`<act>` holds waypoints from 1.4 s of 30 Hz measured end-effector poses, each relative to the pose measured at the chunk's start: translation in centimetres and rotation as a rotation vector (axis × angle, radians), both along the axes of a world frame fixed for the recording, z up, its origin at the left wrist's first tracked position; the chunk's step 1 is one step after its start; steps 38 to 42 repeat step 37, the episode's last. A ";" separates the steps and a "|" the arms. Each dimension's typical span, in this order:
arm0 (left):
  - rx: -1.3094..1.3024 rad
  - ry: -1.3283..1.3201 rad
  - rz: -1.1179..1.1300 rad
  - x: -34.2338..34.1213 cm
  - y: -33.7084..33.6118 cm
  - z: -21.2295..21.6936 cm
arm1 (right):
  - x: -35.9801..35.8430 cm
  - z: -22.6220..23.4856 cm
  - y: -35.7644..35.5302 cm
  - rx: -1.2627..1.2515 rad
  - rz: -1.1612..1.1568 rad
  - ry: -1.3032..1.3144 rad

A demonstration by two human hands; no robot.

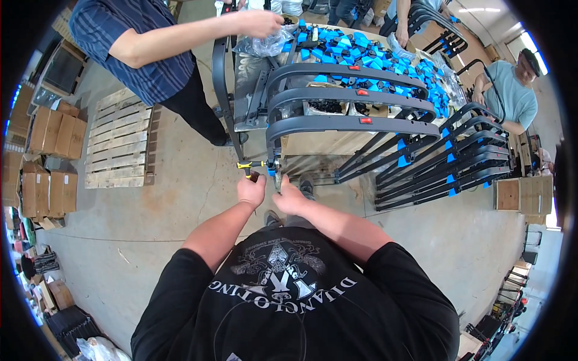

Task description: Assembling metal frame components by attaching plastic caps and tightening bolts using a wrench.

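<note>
Yellow-handled tool (248, 165) — left hand's (251, 190) grip

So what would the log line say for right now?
left hand: grips yellow-handled tool | right hand: at lower end of grey curved frame | co-worker's hand: on plastic bag

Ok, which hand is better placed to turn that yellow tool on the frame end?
Left, probably. The left hand already grips the yellow tool at the frame end, while the right hand sits just beside it, under the frame end.
</note>
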State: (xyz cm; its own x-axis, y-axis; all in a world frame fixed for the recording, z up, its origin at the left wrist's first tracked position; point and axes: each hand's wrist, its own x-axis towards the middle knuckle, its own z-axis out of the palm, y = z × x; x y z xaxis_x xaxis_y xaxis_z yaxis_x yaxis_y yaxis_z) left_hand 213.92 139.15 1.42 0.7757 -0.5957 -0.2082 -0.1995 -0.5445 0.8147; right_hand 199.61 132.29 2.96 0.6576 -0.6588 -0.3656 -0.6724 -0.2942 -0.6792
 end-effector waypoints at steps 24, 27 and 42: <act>-0.087 0.440 -0.479 -13.3 -7.7 14.0 | -22.6 8.2 -12.6 0.740 -0.295 -0.353; -0.144 0.243 -0.710 -20.5 -14.4 14.8 | -22.3 9.1 -15.3 1.010 -0.262 -0.677; -0.290 0.404 -0.720 -30.5 -22.2 10.5 | -35.0 10.8 -23.5 0.652 -0.141 -0.678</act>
